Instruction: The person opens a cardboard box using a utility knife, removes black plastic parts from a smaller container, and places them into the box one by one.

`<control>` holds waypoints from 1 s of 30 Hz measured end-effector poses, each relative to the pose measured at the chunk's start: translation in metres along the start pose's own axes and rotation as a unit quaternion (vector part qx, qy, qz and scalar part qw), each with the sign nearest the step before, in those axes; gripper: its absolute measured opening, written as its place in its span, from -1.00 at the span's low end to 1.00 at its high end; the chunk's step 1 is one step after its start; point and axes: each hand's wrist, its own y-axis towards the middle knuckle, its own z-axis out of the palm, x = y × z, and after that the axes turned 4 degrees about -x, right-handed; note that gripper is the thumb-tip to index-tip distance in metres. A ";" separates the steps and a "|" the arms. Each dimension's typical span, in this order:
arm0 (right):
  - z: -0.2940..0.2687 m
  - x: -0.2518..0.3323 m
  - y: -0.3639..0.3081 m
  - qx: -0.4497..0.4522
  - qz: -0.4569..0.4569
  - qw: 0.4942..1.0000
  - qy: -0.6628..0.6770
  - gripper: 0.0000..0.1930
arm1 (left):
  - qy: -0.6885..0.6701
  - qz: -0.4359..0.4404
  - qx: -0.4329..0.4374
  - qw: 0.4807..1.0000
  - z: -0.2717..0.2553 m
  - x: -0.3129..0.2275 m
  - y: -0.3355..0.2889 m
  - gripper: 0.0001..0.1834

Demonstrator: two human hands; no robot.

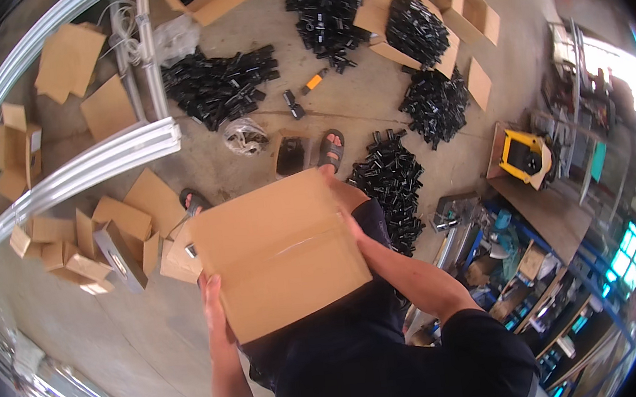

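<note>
Head view, only one. Cardboard box [281, 253] is just off picture centre toward seven o'clock, in front of the body, tilted a bit, a clear seam of tape across its top face. What rests under it, I can't tell.

Risks: it could slip or tip if one side gives, since the hold looks like side pressure only — likely cause, uneven push or smooth card. The tape seam could split if the contents are heavy; contents hidden. Dropped, it could hit the sandals [332, 151], at one and ten o'clock from the box. A step toward two o'clock could meet the black parts [387, 191] heaped on the floor [145, 325] and cause a stumble; toward nine o'clock, loose cartons [125, 219] could snag a foot. Rail [83, 180] at ten o'clock could catch a corner if swung wide.

Grip: two hands, set apart by the box's breadth, clasping it between them. Left hand [212, 296] at eight o'clock on the box, against the near left edge, fingers along the side. Right hand [353, 230] near three o'clock, against the right side — underside fingers, if any, can't tell. Neither looks clenched or released.
</note>
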 end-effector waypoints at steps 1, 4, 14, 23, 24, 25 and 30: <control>-0.003 -0.014 0.024 0.005 -0.001 1.000 -0.021 -0.36 | 0.000 -0.005 0.002 1.000 -0.004 -0.006 0.002 -0.37; 0.020 -0.026 0.039 0.048 -0.035 0.997 -0.046 -0.36 | 0.011 -0.007 -0.011 1.000 -0.009 -0.013 0.016 -0.30; -0.075 0.049 0.123 0.063 -0.069 0.994 0.063 -0.35 | 0.080 -0.022 0.100 0.992 0.114 0.007 0.099 -0.40; -0.245 0.236 0.170 -0.069 -0.249 0.965 0.050 -0.38 | 0.117 -0.069 0.203 0.970 0.349 0.121 0.266 -0.28; -0.296 0.250 0.190 -0.092 -0.253 0.960 0.074 -0.39 | 0.124 -0.069 0.239 0.961 0.386 0.137 0.278 -0.26; -0.353 0.259 0.195 -0.088 -0.292 0.950 0.061 -0.36 | 0.132 -0.073 0.276 0.949 0.421 0.154 0.287 -0.24; -0.280 0.355 0.191 -0.015 -0.304 0.951 0.043 -0.17 | 0.163 0.053 0.329 0.929 0.495 0.213 0.405 -0.03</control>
